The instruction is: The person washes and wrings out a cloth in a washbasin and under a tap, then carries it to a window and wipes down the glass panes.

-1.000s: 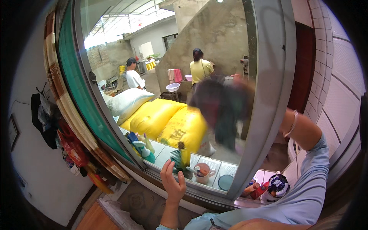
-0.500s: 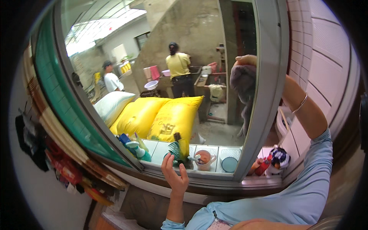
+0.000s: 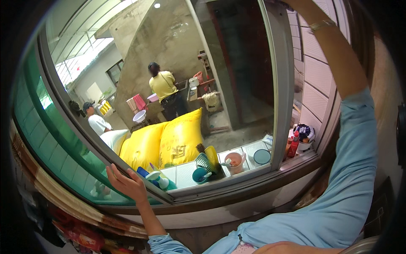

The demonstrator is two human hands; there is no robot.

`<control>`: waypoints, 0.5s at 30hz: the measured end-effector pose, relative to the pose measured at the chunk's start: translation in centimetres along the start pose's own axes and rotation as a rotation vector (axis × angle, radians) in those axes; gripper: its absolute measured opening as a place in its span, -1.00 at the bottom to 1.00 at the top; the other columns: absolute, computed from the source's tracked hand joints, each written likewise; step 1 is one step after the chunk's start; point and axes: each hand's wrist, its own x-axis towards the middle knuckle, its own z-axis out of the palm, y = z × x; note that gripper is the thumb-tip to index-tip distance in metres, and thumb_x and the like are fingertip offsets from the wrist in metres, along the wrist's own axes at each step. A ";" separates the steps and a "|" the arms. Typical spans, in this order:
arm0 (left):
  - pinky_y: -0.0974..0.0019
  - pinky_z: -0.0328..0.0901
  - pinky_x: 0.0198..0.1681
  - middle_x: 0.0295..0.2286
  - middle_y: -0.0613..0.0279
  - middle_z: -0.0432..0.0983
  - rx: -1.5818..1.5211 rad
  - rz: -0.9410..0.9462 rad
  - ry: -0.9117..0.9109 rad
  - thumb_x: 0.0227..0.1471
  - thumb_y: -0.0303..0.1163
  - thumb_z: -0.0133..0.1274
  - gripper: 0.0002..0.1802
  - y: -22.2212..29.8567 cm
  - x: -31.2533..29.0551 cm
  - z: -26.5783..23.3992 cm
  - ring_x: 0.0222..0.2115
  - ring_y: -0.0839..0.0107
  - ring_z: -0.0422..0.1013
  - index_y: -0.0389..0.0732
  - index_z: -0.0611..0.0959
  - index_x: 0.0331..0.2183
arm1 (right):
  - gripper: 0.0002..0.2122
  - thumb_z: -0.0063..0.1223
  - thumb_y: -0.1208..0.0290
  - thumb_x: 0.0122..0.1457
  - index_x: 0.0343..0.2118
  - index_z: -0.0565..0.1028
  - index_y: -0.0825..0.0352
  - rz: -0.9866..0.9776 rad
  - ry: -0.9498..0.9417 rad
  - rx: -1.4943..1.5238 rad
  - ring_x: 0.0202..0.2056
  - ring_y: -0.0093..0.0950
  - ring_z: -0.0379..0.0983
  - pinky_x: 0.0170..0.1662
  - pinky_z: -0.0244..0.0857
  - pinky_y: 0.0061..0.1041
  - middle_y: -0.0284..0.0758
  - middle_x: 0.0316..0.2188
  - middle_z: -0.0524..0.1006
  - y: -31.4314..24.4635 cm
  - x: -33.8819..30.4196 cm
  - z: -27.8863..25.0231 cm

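My left hand point(image 3: 127, 183) is raised with its fingers stretched out and nothing held. It is nearest the lower left part of the grey window frame point(image 3: 86, 142); whether it touches the frame I cannot tell. My right arm reaches up along the right side of the window. Only a bit of my right hand point(image 3: 298, 4) shows at the top edge, above a bracelet, and its fingers are out of view. Whatever it holds does not show. Between my arms is the large glass pane point(image 3: 245, 84).
Along the tiled ledge behind the glass stand a spray bottle point(image 3: 163, 180), a green comb point(image 3: 203, 161), a pink mug point(image 3: 234, 163) and a teal-rimmed round container point(image 3: 262, 156). Yellow sacks point(image 3: 182, 133) lie beyond. Two people are farther off. A red bottle point(image 3: 294, 144) stands at right.
My left hand has moved left, from in front of the comb to the window frame's left side. My right hand has gone up, and the grey cloth it held has left the view.
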 end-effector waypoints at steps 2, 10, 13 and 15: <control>0.04 0.07 0.12 0.09 -0.12 0.12 0.045 0.034 -0.002 0.16 -0.32 -0.19 -0.50 -1.3 0.5 0.7 0.08 0.00 0.13 -0.28 0.26 0.11 | -0.57 -0.22 0.28 0.20 0.12 0.25 0.33 -0.109 0.312 -0.282 0.09 -0.14 0.19 0.23 -0.09 -0.21 -0.12 -0.01 0.37 2.1 0.3 3.6; 0.03 0.02 0.16 0.18 -0.14 -0.06 -0.125 -0.014 -0.012 0.25 -0.16 -0.33 -0.42 -4.0 -1.6 3.4 0.16 -0.04 0.02 -0.22 0.10 0.20 | -0.53 0.00 0.16 0.09 0.03 0.32 0.30 -0.021 0.295 -0.376 -0.13 -0.24 0.35 0.14 0.08 -0.17 -0.19 -0.20 0.44 -7.4 -14.3 10.3; 0.04 0.03 0.15 0.18 -0.14 -0.04 -0.128 -0.040 0.047 0.25 -0.13 -0.36 -0.42 -4.0 -2.0 4.3 0.16 -0.05 0.03 -0.22 0.10 0.20 | -0.50 0.02 0.15 0.06 0.06 0.32 0.26 0.153 0.019 -0.108 -0.06 -0.15 0.29 0.21 -0.10 -0.07 -0.13 -0.21 0.41 -13.3 -22.9 13.1; 0.04 0.04 0.15 0.18 -0.14 -0.03 -0.140 -0.026 0.055 0.25 -0.13 -0.35 -0.42 -3.9 -2.1 4.6 0.15 -0.05 0.03 -0.22 0.10 0.20 | -0.50 0.04 0.13 0.04 0.03 0.35 0.23 0.162 -0.146 -0.045 -0.07 -0.17 0.30 0.21 -0.09 -0.05 -0.15 -0.23 0.41 -15.6 -28.7 14.5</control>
